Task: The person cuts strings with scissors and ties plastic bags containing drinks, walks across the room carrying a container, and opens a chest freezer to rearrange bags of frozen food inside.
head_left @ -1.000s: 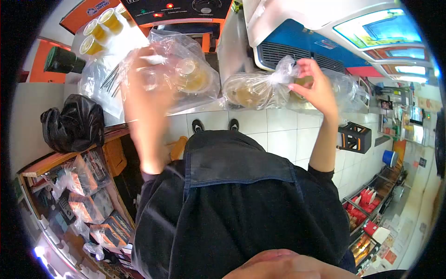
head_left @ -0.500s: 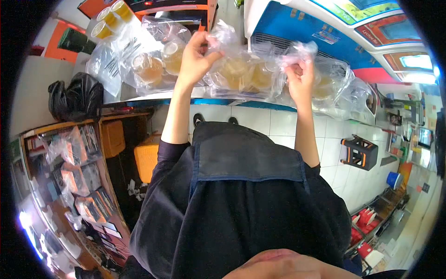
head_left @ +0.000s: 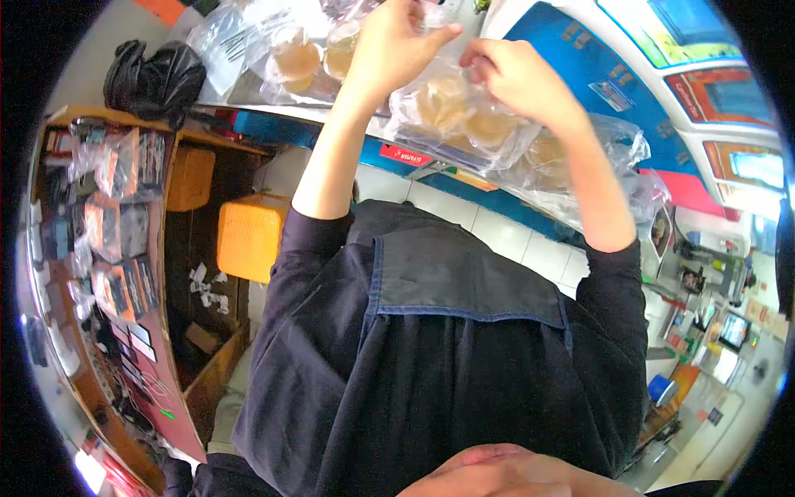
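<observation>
A clear plastic bag with cups of yellowish drink in it sits on the counter in front of me. My left hand is over the bag's upper left side, thumb stretched out, fingers curled on the plastic near the top edge of the view. Close by, my right hand bends its fingers around the bag's top from the right. Motion blurs this hand a little, and the plastic between the hands is hard to make out. A second bag of cups stands to the left, and another bag lies under my right forearm.
A black plastic bag rests at the left. Below it are wooden shelves with packaged goods and a yellow container. A blue panel and picture signs rise behind the counter at the right.
My hands have come closer together over the bag, the right one moving left and turning inward. The view has shifted, so the counter now sits higher and partly out of frame.
</observation>
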Demonstrator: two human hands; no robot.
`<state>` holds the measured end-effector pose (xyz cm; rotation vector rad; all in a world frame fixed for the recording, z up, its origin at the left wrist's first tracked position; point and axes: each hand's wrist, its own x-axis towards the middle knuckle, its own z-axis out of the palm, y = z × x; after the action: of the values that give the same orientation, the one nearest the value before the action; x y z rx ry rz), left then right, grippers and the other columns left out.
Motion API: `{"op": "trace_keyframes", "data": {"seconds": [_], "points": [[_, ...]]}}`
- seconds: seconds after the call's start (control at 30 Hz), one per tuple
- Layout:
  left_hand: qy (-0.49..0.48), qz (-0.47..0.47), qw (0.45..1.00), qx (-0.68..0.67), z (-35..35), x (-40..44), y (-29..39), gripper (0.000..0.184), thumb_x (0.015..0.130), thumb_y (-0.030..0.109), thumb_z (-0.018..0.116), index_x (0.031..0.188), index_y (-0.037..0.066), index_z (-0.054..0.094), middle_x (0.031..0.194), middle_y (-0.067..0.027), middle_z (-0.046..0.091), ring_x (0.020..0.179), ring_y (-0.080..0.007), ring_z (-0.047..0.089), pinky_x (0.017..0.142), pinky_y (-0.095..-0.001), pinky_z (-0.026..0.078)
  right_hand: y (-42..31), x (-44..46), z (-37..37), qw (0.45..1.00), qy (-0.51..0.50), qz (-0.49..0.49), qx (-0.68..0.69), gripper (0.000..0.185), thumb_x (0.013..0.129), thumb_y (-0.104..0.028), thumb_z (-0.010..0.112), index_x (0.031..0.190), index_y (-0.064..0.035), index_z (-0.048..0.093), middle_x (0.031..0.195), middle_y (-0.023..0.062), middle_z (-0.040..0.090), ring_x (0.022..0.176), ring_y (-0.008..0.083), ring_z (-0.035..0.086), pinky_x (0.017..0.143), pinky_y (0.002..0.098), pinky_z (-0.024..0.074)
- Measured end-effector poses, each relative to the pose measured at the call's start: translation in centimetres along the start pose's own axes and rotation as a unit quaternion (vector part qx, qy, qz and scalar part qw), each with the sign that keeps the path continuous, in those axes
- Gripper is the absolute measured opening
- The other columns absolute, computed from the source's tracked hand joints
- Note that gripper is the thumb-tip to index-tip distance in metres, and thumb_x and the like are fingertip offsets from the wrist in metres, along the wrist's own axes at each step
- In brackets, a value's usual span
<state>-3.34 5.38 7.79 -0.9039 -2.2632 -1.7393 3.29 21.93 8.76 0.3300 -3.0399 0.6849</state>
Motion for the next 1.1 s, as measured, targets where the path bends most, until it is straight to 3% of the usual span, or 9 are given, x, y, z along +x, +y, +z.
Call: {"op": "trace_keyframes", "data": {"seconds": [0.13,0.2,0.27,0.37,0.57,0.67,0.7,0.93,1.1], "points": [[-0.076,-0.003,0.992,-0.097,-0.1,-0.3,-0.9,0.077,0.068,0.003,0.063,0.134,-0.005,0.024,0.093,-0.0149,0.055,0.083,-0.018,0.053,0.071,-0.0264,0.043,-0.8,2.0,-1.8,0.895,-0.43,0.042,-0.111,0.031,0.065,-0.009,0.048,0.088,-0.0002,0.066,0.074,0.0144,0.064,0.061,0.0204,0.061,0.055,0.031,0.0461],[-0.156,0.035,0.969,-0.19,-0.8,-0.7,-1.2,0.087,0.066,-0.003,0.057,0.137,-0.006,0.008,0.136,-0.0231,0.031,0.12,-0.0225,0.041,0.094,-0.0272,0.036,0.5,2.2,1.3,0.88,-0.467,-0.045,-0.077,0.032,0.061,-0.008,0.047,0.085,-0.0007,0.067,0.078,0.0156,0.065,0.064,0.0228,0.061,0.057,0.032,0.0469],[-0.178,0.01,0.961,-0.212,-1.4,-2.0,-0.5,0.086,0.066,-0.002,0.057,0.137,-0.006,0.01,0.137,-0.0238,0.03,0.121,-0.0233,0.039,0.095,-0.0278,0.034,-0.5,2.3,2.7,0.829,-0.532,-0.089,-0.149,0.04,0.057,-0.007,0.05,0.093,-0.0029,0.066,0.09,0.0177,0.065,0.077,0.0267,0.062,0.067,0.0326,0.0485],[-0.127,0.092,0.974,-0.164,-0.9,-3.6,-0.5,0.08,0.066,0.004,0.056,0.136,-0.005,0.018,0.13,-0.0259,0.039,0.121,-0.0266,0.039,0.099,-0.0289,0.031,1.8,0.7,5.2,0.823,-0.543,-0.161,-0.04,0.038,0.07,-0.024,0.06,0.101,-0.0029,0.061,0.093,0.0185,0.063,0.087,0.031,0.06,0.074,0.0353,0.0463],[-0.127,0.012,0.986,-0.11,0.5,-6.0,-0.9,0.076,0.062,0.009,0.061,0.131,0.002,0.03,0.099,-0.0216,0.059,0.084,-0.0292,0.061,0.076,-0.0349,0.047,11.3,-4.5,17.6,0.846,-0.492,0.128,0.162,0.051,0.067,-0.009,0.05,0.117,0.0011,0.048,0.115,0.0209,0.053,0.109,0.031,0.049,0.091,0.039,0.0393],[-0.134,0.021,0.986,-0.097,0.6,-6.6,-0.5,0.086,0.058,0.006,0.055,0.137,0.003,0.022,0.094,-0.0299,0.056,0.087,-0.0421,0.056,0.079,-0.043,0.044,7.6,-5.3,18.5,0.959,-0.279,-0.031,0.024,0.053,0.069,-0.01,0.051,0.121,0.0001,0.045,0.119,0.0212,0.05,0.111,0.0297,0.047,0.092,0.0393,0.0384],[-0.132,0.024,0.987,-0.093,0.8,-6.8,-0.7,0.087,0.059,0.004,0.053,0.139,0.009,0.02,0.113,-0.0229,0.055,0.071,-0.0229,0.059,0.066,-0.0309,0.048,5.9,-5.4,17.8,0.964,-0.263,-0.047,-0.012,0.054,0.069,-0.009,0.052,0.122,-0.0004,0.044,0.118,0.0208,0.05,0.109,0.0288,0.048,0.092,0.0386,0.0388],[-0.134,-0.003,0.985,-0.105,0.1,-7.5,-0.3,0.087,0.058,0.004,0.056,0.138,0.009,0.022,0.113,-0.024,0.054,0.095,-0.036,0.057,0.082,-0.0357,0.045,10.1,-5.2,22.2,0.823,-0.497,-0.224,-0.158,0.021,0.073,-0.012,0.054,0.089,-0.0036,0.063,0.079,0.0098,0.064,0.072,0.0179,0.059,0.071,0.0375,0.0457],[-0.135,0.026,0.987,-0.079,0.3,-7.8,-0.8,0.087,0.058,0.003,0.057,0.138,0.01,0.023,0.114,-0.0225,0.054,0.096,-0.0363,0.056,0.081,-0.0369,0.045,5.9,-5.5,21.6,0.988,-0.135,-0.04,-0.06,0.022,0.075,-0.007,0.048,0.092,-0.001,0.061,0.082,0.0158,0.062,0.075,0.0237,0.059,0.07,0.0377,0.0459]]}}
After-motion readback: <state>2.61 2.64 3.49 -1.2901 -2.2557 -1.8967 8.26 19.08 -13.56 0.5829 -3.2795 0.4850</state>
